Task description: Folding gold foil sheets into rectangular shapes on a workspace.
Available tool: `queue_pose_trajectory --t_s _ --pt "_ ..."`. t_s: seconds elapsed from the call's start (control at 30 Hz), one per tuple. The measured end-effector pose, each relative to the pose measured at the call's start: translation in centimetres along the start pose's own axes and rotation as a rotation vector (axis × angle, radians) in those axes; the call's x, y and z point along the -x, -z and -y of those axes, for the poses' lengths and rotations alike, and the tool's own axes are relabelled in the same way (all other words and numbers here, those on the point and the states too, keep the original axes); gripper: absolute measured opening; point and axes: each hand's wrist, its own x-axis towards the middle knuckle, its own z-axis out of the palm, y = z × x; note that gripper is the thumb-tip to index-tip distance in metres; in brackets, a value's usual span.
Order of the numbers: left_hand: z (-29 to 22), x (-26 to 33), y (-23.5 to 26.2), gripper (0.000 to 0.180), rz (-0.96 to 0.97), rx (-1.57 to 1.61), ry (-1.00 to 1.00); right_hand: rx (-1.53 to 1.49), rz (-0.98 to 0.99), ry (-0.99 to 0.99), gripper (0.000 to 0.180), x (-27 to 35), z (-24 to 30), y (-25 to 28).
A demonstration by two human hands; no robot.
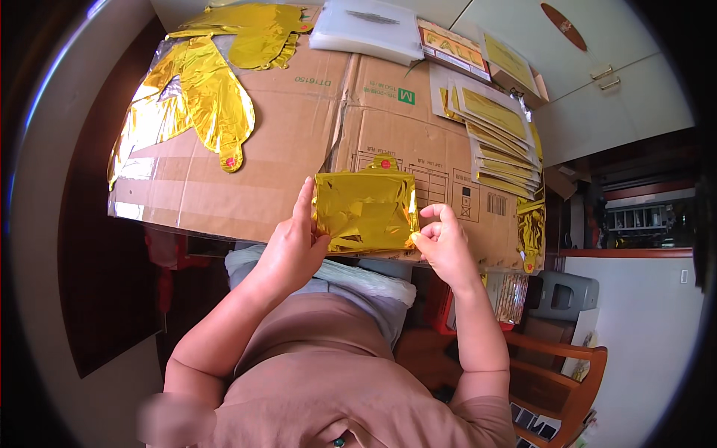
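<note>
A gold foil balloon [366, 209] lies folded into a flat rectangle at the front edge of the cardboard, a rounded tab with a red dot sticking out at its far side. My left hand [287, 250] holds its left edge, thumb at the near corner and index finger stretched along the side; the other fingers are partly hidden. At the near right corner, my right hand [448, 250] pinches the foil between thumb and a finger, with its index finger curled above. The foil surface is creased and shiny.
Brown cardboard [276, 112] covers the table. Unfolded gold foil balloons [213, 97] lie at the far left. Clear plastic sleeves [366, 30] are piled at the back. Packed gold foil pieces [504, 142] overlap on the right, near an open box [515, 63]. A wooden chair [560, 366] stands lower right.
</note>
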Motion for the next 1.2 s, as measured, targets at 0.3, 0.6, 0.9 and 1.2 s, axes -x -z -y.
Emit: queue_pose_trajectory --t_s 0.3,0.6,0.9,1.2 --pt "0.2 0.1 -0.1 0.096 0.006 -0.032 0.004 -0.082 0.007 -0.001 0.034 0.2 -0.1 -0.1" --pt "0.2 0.3 -0.1 0.094 -0.001 -0.051 -0.015 0.046 -0.032 0.082 0.028 0.3 -0.8 -0.6" --pt "0.5 1.3 -0.3 0.084 -0.121 -0.213 -0.176 0.154 -0.103 0.17 0.025 0.9 -0.3 -1.4" --pt "-1.7 0.7 -1.8 0.054 -0.198 -0.452 -0.804 0.291 -0.095 0.212 0.025 0.9 1.1 -1.4"
